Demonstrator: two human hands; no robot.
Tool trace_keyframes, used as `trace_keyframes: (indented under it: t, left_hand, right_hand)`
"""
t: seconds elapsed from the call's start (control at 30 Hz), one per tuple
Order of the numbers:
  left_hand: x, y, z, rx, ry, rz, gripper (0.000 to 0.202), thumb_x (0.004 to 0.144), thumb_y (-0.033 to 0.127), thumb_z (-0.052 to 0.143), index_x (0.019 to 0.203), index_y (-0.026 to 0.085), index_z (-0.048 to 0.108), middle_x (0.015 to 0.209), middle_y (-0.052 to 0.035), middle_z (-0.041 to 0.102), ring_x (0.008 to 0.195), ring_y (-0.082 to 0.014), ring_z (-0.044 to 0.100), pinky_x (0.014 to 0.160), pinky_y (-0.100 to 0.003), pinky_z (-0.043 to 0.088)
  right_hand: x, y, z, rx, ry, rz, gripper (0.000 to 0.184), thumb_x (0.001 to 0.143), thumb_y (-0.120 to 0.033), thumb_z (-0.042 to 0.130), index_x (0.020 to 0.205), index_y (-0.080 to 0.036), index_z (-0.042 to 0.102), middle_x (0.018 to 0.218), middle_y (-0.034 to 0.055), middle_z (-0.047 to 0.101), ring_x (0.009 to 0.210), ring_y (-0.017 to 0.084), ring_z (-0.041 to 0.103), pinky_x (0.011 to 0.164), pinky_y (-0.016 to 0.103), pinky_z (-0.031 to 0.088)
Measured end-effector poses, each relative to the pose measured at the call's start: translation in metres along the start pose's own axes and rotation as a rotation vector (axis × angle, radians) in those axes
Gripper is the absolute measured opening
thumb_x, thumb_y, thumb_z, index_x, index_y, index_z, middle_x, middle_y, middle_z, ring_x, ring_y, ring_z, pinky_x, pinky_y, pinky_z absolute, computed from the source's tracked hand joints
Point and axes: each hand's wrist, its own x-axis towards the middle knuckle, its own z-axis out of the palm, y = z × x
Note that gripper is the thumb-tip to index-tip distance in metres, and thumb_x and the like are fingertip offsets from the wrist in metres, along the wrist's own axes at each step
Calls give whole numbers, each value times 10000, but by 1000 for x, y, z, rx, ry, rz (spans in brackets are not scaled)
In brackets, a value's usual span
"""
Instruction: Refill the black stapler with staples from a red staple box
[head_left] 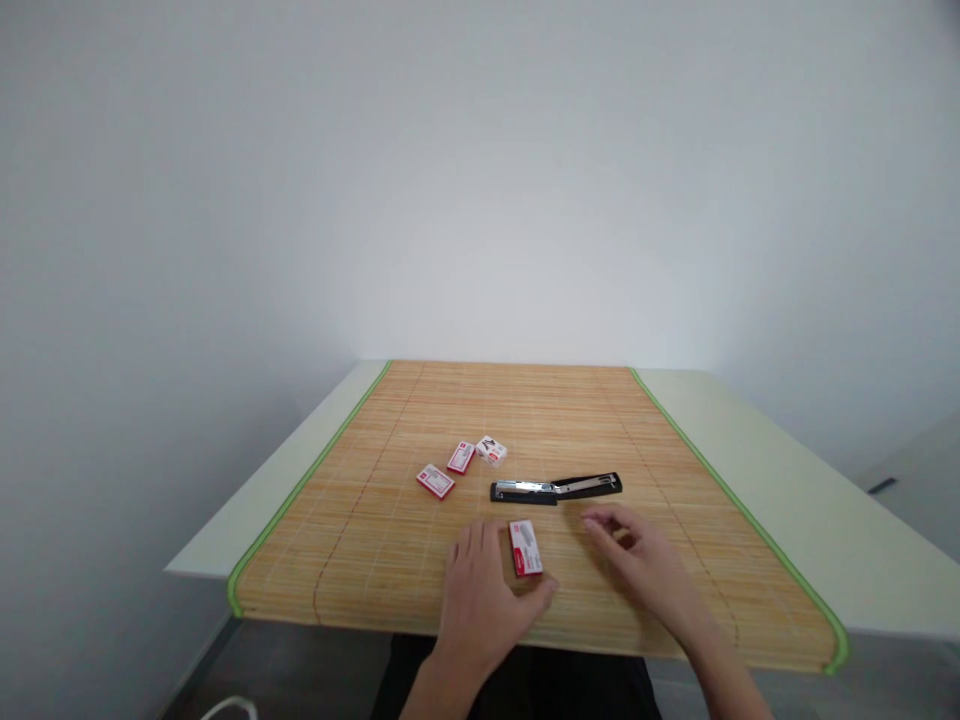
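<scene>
My left hand (pixel 480 598) lies over the mat with its fingers stretched out and its thumb spread, framing a small red-and-white staple box (pixel 526 548) between them without closing on it. To the right, my right hand (pixel 637 560) hovers low, thumb and fingertips drawn together in a pinch; whatever may be between them is too small to make out. Just beyond both hands, a black stapler (pixel 556 488) rests folded wide open, its metal staple channel facing up. Further left are two more red-and-white boxes, one nearer (pixel 436 481) and one behind it (pixel 461 457).
A white box with dark print (pixel 492 450) touches or nearly touches the rear red-and-white box. Under everything lies a bamboo mat (pixel 525 400) with green edging on a white table (pixel 720 420). A pale wall (pixel 495 200) rises behind the table.
</scene>
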Motion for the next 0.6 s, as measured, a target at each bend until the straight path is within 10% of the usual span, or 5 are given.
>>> trace_keyframes:
  t: [0.23, 0.4, 0.6]
  left_hand:
    - [21, -2, -15, 14, -129, 125, 297, 814, 238, 676, 1099, 293, 611, 1086, -63, 604, 1058, -304, 561, 922, -441, 447]
    - [43, -19, -41, -92, -345, 231, 327, 828, 275, 712, 1149, 311, 663, 1133, -40, 621, 1084, -265, 584, 961, -397, 467]
    - [46, -30, -38, -157, -342, 171, 356, 790, 390, 802, 1113, 285, 695, 1137, -46, 636, 1076, -264, 600, 952, -392, 483]
  right_hand:
    - [3, -11, 29, -164, -106, -259, 265, 921, -413, 647, 1152, -306, 720, 1164, 70, 708, 1116, 296, 617, 994, 467, 490]
    - [5, -10, 25, -236, -168, -325, 433, 833, -397, 781, 1254, -348, 692, 1252, 57, 666, 1203, 306, 558, 1047, 468, 441]
    - [8, -15, 32, -219, -192, -324, 307, 853, -365, 769, 1158, -354, 731, 1223, 46, 655, 1159, 290, 575, 1011, 448, 453]
